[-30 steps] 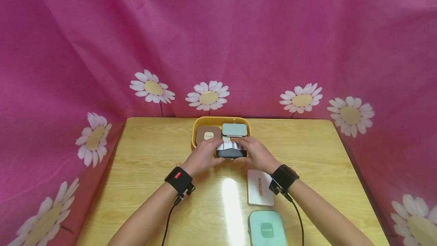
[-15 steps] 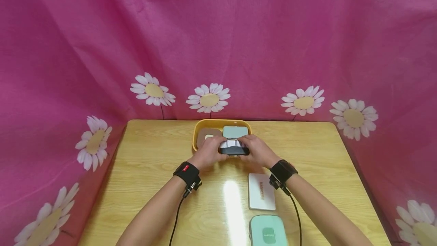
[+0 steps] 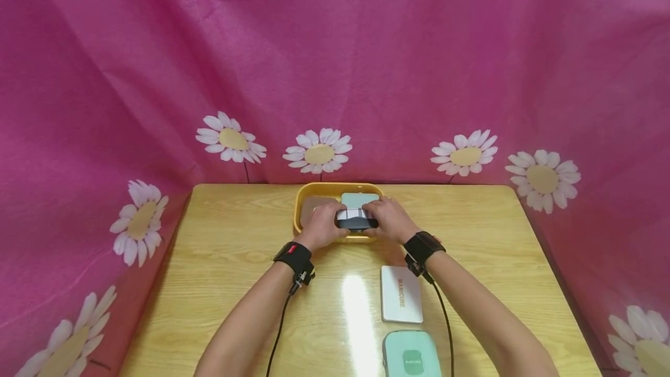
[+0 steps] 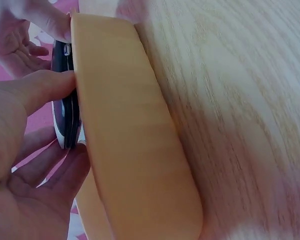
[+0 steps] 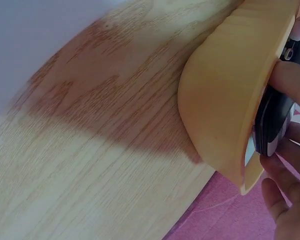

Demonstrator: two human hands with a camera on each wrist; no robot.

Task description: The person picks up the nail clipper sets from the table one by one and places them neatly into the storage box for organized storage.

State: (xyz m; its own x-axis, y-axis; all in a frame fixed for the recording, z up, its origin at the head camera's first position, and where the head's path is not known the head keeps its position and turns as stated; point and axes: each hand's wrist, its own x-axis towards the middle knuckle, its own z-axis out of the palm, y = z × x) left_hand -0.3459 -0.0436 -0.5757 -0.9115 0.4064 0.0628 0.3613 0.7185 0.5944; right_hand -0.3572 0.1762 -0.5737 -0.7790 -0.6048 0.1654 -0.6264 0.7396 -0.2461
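Observation:
Both hands hold a black-and-white striped case (image 3: 357, 221) by its two ends, at the near right part of a yellow bin (image 3: 299, 202). My left hand (image 3: 323, 227) grips its left end, thumb on the near side. On the right end, my right hand (image 3: 389, 221) pinches it the same way. In the left wrist view the case (image 4: 66, 110) stands at the bin's rim, partly down inside. A metal clasp shows on its black edge in the right wrist view. Inside the bin lie a brown case (image 3: 310, 205) at left and a pale blue case (image 3: 360, 199) behind the striped one.
A white case lettered MANICURE (image 3: 401, 294) lies on the wooden table (image 3: 230, 237), right of centre. Nearer the front edge is a mint-green case (image 3: 412, 355). A pink flowered cloth (image 3: 392, 74) hangs behind the table. Cables run from both wristbands.
The striped case has moved slightly away from me, further over the bin, with both hands. It now covers the things beneath it and sits close against the pale blue case.

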